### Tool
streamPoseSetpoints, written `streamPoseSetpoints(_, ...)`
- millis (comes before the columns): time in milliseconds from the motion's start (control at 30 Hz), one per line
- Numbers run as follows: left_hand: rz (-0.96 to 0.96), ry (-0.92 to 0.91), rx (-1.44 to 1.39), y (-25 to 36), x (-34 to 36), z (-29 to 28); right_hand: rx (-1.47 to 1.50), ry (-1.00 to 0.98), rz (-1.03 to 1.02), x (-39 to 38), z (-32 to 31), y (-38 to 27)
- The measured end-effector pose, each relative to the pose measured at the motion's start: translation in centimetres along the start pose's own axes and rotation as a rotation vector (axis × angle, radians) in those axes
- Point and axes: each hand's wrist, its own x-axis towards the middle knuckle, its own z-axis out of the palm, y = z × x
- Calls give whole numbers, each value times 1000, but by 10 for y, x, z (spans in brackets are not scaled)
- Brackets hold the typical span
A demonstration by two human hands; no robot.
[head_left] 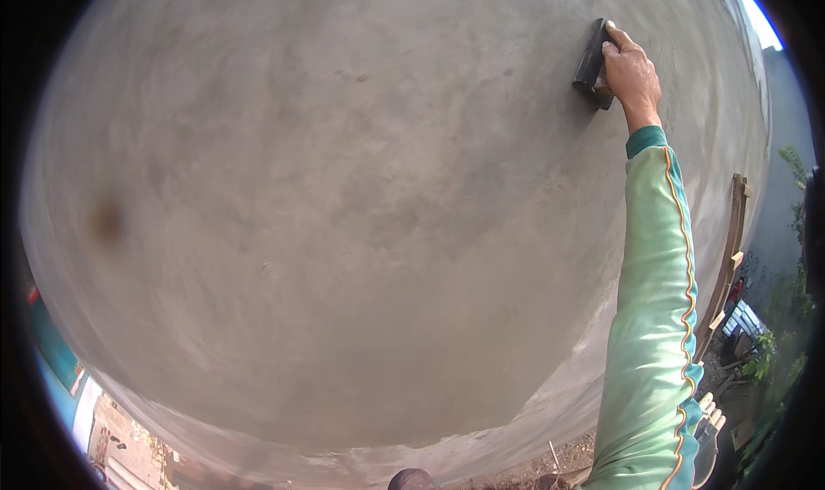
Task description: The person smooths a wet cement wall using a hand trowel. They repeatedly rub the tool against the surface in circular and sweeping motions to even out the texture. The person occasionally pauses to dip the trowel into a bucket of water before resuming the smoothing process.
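My right hand (632, 73) is high on the right, at the end of a raised arm in a light green sleeve (649, 301) with a dark teal cuff. Its fingers are closed round a black plastering float (591, 67), a narrow block held nearly upright with its face to the wall. The grey plastered wall (361, 215) fills most of the picture, smooth with faint darker, damp-looking patches. A paler band borders the darker plaster along the bottom. My left hand does not show.
A wooden ladder-like frame (730, 258) stands right of my arm, before another grey wall (784, 120) and green plants (760, 361). Pale finger-like shapes (711, 411) show beside my sleeve, unclear. Bottom centre has a dark rounded thing (412, 480). Lower left are a blue-green surface (56, 348) and brownish ground (129, 438).
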Motion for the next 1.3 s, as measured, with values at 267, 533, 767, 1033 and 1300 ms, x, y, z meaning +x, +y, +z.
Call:
streamPoseSetpoints(267,-72,25,-29,8,-14,12,-60,99,-676,-10,36,-88)
streamPoseSetpoints(533,-26,-8,-19,10,-11,-3,-144,96,-75,97,12,19)
streamPoseSetpoints(767,-62,-32,-33,9,-37,-20,-51,-125,-1107,-285,54,12)
streamPoseSetpoints(1033,-102,-42,-24,6,-59,-32,-27,92,-348,-257,67,61)
streamPoseSetpoints(1300,-131,-17,-15,2,-72,-28,97,68,-484,-230,74,40)
